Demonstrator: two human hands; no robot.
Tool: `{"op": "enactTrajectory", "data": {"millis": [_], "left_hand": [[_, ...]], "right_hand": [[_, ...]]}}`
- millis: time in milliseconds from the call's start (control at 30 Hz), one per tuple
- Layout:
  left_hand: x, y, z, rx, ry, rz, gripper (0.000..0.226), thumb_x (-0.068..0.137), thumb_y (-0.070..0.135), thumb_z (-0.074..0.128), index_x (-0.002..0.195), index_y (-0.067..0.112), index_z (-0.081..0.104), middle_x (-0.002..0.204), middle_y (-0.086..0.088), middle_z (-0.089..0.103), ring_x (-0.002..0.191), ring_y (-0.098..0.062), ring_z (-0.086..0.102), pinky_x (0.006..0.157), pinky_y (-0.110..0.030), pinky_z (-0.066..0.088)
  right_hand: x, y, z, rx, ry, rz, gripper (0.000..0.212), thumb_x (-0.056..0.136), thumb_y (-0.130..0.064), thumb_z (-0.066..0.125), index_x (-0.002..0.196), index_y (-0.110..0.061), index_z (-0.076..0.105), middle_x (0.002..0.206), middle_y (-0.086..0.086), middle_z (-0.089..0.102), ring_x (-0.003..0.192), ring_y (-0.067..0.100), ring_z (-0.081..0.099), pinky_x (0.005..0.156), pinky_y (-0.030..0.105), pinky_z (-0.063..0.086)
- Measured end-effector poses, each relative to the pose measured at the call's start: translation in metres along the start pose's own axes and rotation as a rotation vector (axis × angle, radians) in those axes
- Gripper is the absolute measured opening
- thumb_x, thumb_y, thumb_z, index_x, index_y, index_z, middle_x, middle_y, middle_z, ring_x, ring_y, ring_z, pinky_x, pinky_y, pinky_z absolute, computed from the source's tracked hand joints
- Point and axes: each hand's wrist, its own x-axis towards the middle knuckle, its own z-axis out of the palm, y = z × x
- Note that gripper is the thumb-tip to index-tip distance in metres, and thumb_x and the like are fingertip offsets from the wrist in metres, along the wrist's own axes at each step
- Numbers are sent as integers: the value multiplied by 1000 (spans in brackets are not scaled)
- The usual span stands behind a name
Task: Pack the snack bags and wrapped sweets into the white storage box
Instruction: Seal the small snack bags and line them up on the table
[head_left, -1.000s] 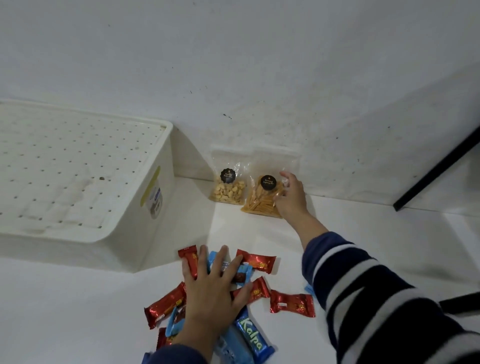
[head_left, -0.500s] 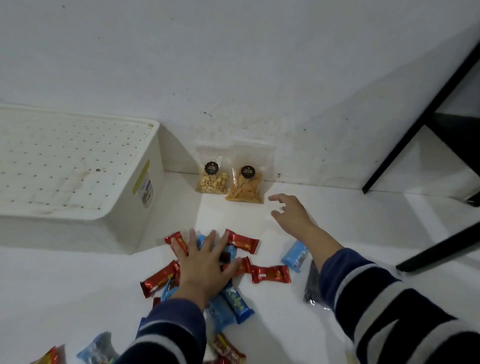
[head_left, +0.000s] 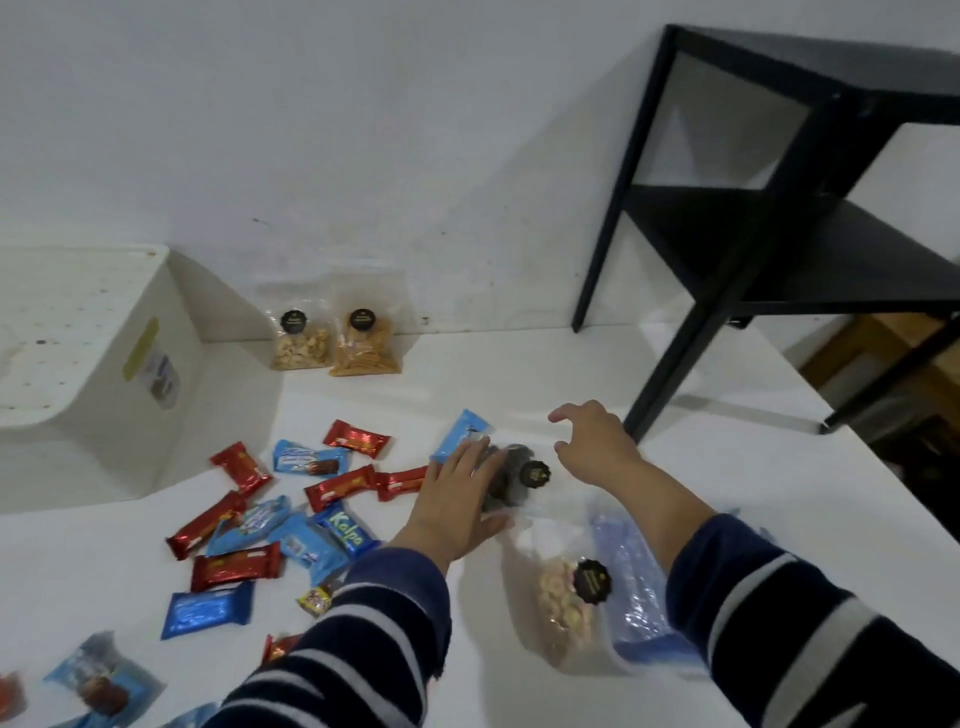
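Head view, step: gathering, nothing boxed yet.
dark snack bag (head_left: 511, 480): right of white storage box (head_left: 93, 395), on tabletop (head_left: 519, 374); clear crinkly film, round black sticker.
left hand (head_left: 457, 501): fingers straight, flat on that bag.
right hand (head_left: 597, 441): relaxed, held nothing, just beside the bag.
next: probably pinch the slippery film, carry it to the box.
wrapped sweets (head_left: 291, 499): between box and bag; glossy red and blue foil.

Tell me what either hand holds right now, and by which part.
Nothing held. The left hand rests flat on the dark snack bag; the right hand hovers open.

"Kalpa" on a blue wrapped sweet (head_left: 347, 534)
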Motion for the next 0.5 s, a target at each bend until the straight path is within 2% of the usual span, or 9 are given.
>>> {"op": "enactTrajectory", "data": {"millis": [100,200,300,367,433,500], "left_hand": [[14,16,3,6,-17,26,87,85,43,63,150,31,7,159,4,3,147,-24,0,117,-48,9],[25,22,5,0,-58,-12,91,85,41,65,151,30,4,160,3,2,147,-24,3,119,-46,11],[28,24,8,-21,-68,-42,89,85,43,63,151,29,5,159,2,9,146,-23,9,117,-44,21],[22,25,10,-41,-39,-66,86,86,45,61,151,28,7,158,1,12,145,-23,12,114,-44,28],[13,24,13,-64,-1,-95,84,87,46,60,151,29,8,157,1,14,144,-23,15,111,-44,31],[1,23,16,-52,47,-127,84,87,45,59,151,29,5,157,2,15,143,-22,16,112,-43,30]], "right_hand": [[-10,27,-8,-23,45,133,51,92,-18,47,141,-26,34,139,8,37,122,30,43,90,36,42],[-14,46,-9,90,0,226,62,90,-21,52,146,-20,24,137,8,47,114,28,54,91,34,45],[-15,49,-4,415,19,232,52,85,-8,55,135,-19,42,107,9,65,89,25,66,78,34,53],[-15,45,-2,521,80,201,43,85,-2,51,124,-19,50,84,5,66,79,24,68,72,34,55],[-13,36,-3,610,100,164,36,86,-1,50,117,-18,52,75,-1,61,67,18,66,55,24,53],[-12,26,-5,661,90,142,33,86,0,49,113,-18,54,76,-3,60,64,14,64,43,15,44]]}}
